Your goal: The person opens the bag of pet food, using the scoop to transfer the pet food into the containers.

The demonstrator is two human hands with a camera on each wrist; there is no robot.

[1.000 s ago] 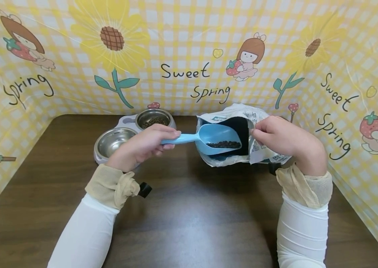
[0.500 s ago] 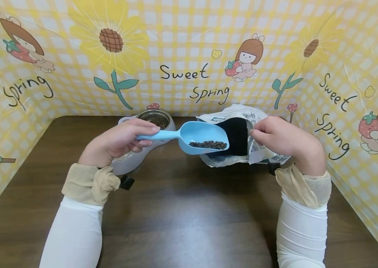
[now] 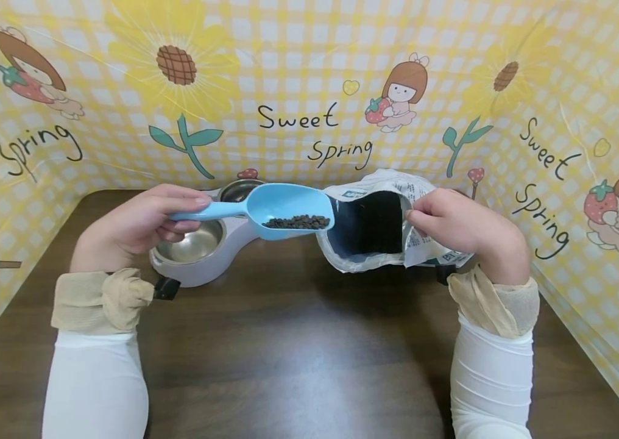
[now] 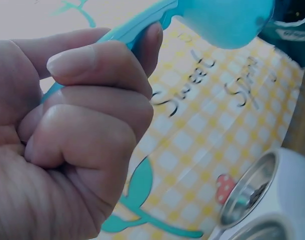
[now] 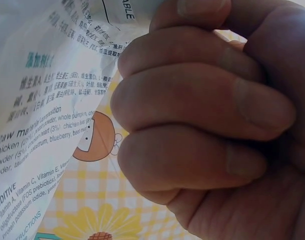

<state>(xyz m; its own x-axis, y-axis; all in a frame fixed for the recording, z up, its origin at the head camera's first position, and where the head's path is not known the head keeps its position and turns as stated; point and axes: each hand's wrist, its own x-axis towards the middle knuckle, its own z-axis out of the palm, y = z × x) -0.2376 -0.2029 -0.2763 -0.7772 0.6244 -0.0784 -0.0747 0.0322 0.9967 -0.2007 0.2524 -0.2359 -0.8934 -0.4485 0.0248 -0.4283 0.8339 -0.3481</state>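
My left hand (image 3: 142,222) grips the handle of a light blue scoop (image 3: 287,198), its fingers curled round it in the left wrist view. Dark brown kibble (image 3: 298,222) lies along the lower side of the scoop. The scoop hangs in the air between a double pet bowl (image 3: 208,268) and the mouth of a white printed pet food bag (image 3: 337,259). With thumb and fingers my right hand (image 3: 463,228) pinches the rim of this bag, which lies with its dark opening facing left. Printed ingredient text on the bag (image 5: 32,130) fills the left of the right wrist view.
The pet bowl has two steel dishes. The near dish (image 3: 194,244) shows bare metal; the far dish (image 3: 238,190) is partly hidden by the scoop, and the left wrist view shows kibble (image 4: 257,195) in it. A yellow checked cloth (image 3: 298,61) walls the brown table (image 3: 287,353).
My left hand has drawn the loaded scoop leftward out of the bag's mouth and lifted it slightly. My right hand stays on the bag's rim.
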